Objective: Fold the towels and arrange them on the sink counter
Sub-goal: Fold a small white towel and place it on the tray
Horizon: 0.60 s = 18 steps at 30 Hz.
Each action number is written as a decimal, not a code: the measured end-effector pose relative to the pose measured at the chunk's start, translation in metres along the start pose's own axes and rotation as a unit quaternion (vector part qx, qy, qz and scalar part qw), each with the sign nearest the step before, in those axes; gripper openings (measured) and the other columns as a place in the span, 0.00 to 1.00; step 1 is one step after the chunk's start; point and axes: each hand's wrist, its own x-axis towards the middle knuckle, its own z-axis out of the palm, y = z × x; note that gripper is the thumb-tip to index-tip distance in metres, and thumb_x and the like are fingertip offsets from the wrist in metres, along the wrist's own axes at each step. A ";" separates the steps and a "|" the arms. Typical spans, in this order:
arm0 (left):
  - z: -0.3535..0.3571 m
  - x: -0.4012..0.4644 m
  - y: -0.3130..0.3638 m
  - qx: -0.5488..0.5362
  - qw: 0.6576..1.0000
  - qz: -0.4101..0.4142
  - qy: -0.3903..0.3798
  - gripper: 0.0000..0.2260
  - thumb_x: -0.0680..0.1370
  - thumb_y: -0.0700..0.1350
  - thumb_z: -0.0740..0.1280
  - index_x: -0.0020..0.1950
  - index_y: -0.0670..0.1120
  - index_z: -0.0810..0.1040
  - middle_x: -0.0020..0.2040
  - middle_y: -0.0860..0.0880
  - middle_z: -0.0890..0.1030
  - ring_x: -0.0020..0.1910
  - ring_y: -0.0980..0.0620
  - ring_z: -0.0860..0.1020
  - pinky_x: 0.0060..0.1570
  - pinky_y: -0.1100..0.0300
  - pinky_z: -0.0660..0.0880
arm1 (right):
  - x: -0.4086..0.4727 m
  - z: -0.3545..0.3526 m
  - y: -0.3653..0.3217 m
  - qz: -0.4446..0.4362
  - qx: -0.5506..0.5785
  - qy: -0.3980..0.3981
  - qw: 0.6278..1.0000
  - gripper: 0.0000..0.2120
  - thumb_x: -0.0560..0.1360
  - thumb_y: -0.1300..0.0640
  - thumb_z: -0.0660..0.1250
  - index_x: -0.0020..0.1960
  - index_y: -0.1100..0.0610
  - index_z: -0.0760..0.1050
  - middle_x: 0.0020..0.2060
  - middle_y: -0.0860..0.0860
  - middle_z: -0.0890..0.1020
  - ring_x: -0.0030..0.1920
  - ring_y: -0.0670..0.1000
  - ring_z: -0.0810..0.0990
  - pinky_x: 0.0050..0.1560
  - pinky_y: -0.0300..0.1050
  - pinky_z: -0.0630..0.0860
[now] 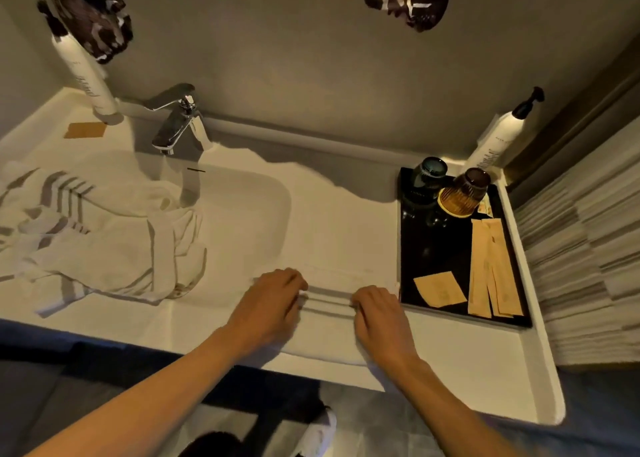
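A white towel [329, 249] lies flat on the sink counter [450, 359] between the basin and the black tray. Its near part shows folded ridges. My left hand [273, 301] and my right hand [377, 311] rest side by side on that near fold, fingers curled onto the cloth and pinching its edge. A heap of crumpled white towels with grey stripes [93, 235] fills the left of the basin [242, 214] and spills over its rim.
A chrome tap [180, 121] stands behind the basin. A black tray [443, 269] at the right holds two upturned glasses and several paper sachets. White pump bottles [495, 138] stand at both back corners. A tan card [86, 130] lies at the back left.
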 end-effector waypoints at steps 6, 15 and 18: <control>0.049 -0.016 -0.005 0.104 0.985 0.040 -0.134 0.25 0.85 0.55 0.47 0.81 0.47 0.51 0.81 0.50 0.50 0.80 0.50 0.49 0.76 0.52 0.44 | -0.020 0.028 0.009 -0.028 -0.101 -0.075 0.992 0.23 0.84 0.50 0.49 0.78 0.53 0.58 0.77 0.49 0.60 0.77 0.49 0.57 0.76 0.55 0.55; 0.047 -0.020 -0.008 0.136 0.975 0.039 -0.171 0.27 0.84 0.57 0.45 0.81 0.48 0.46 0.81 0.51 0.45 0.80 0.50 0.46 0.76 0.51 0.41 | -0.025 0.018 -0.009 0.064 -0.038 -0.071 0.995 0.21 0.82 0.53 0.54 0.74 0.55 0.66 0.75 0.50 0.65 0.75 0.51 0.62 0.75 0.54 0.58; 0.041 -0.016 -0.003 0.122 0.973 0.053 -0.190 0.26 0.84 0.55 0.46 0.81 0.50 0.45 0.80 0.51 0.41 0.80 0.49 0.42 0.77 0.51 0.39 | -0.027 0.011 -0.021 0.227 -0.029 0.012 0.973 0.20 0.77 0.53 0.63 0.67 0.57 0.71 0.65 0.55 0.74 0.64 0.57 0.73 0.62 0.55 0.72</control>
